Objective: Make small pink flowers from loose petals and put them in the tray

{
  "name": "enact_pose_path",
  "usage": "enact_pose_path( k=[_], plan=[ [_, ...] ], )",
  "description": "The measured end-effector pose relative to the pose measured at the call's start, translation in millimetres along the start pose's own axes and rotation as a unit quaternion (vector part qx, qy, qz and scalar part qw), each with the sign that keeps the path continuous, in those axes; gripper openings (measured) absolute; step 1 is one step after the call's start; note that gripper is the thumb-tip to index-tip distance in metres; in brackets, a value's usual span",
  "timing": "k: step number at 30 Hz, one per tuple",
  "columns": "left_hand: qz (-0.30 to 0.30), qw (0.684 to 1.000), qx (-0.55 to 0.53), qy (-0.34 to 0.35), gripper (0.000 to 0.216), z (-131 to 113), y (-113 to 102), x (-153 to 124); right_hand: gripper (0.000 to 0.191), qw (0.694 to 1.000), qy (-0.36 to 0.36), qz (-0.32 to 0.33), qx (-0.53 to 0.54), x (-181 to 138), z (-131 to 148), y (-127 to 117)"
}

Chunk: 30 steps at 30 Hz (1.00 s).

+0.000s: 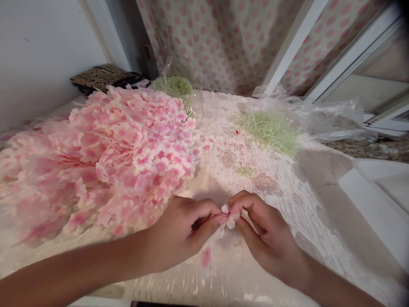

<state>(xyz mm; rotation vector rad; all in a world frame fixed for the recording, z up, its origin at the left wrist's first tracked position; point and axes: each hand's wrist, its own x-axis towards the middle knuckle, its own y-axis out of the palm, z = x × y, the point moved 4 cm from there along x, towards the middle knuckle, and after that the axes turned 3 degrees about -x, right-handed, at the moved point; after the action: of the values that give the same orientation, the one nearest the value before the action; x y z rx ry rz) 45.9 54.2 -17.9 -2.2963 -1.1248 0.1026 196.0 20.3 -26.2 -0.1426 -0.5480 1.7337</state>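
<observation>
My left hand [179,232] and my right hand [265,236] meet fingertip to fingertip low in the middle of the view. Together they pinch a small pink-and-white fabric flower [227,215] just above the pale patterned cloth [243,170]. Both hands have their fingers curled closed around it. A big heap of pink fabric flowers [108,149] lies to the left, close beside my left hand. One loose pink petal [206,257] rests on the cloth under my hands.
A pile of pale green stem pieces [270,130] spills from a clear plastic bag [322,115] at the back right. Another bag holding green pieces [175,84] and a dark patterned pouch [105,76] sit at the back. A polka-dot curtain [223,38] hangs behind.
</observation>
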Motion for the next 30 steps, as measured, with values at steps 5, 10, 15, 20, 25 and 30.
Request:
enact_pose_path(
  k=[5,10,15,20,25,30],
  plan=[
    [0.010,1.000,0.020,0.015,0.016,0.6,1.1,2.2,0.027,1.000,0.021,0.019,-0.008,2.5,-3.3,0.1],
    [0.069,0.988,-0.099,-0.094,0.025,3.4,1.2,5.5,0.015,1.000,0.000,0.003,0.027,9.6,-1.6,-14.1],
    [0.107,0.980,-0.094,-0.137,0.021,2.6,-1.5,4.3,0.008,0.992,-0.037,0.082,0.091,14.6,4.8,-19.5],
    [0.091,0.983,-0.109,-0.116,0.023,-1.5,-4.7,4.8,0.016,0.987,-0.079,0.113,0.079,12.2,4.6,-14.4],
    [0.081,0.988,-0.109,-0.074,0.020,-2.8,-3.8,3.8,0.026,0.987,-0.122,0.099,0.035,9.8,9.0,-12.7],
    [0.055,0.996,-0.060,-0.043,0.020,-0.9,-5.6,2.8,0.023,0.980,-0.115,0.165,0.009,10.3,15.0,-13.0]
  ],
)
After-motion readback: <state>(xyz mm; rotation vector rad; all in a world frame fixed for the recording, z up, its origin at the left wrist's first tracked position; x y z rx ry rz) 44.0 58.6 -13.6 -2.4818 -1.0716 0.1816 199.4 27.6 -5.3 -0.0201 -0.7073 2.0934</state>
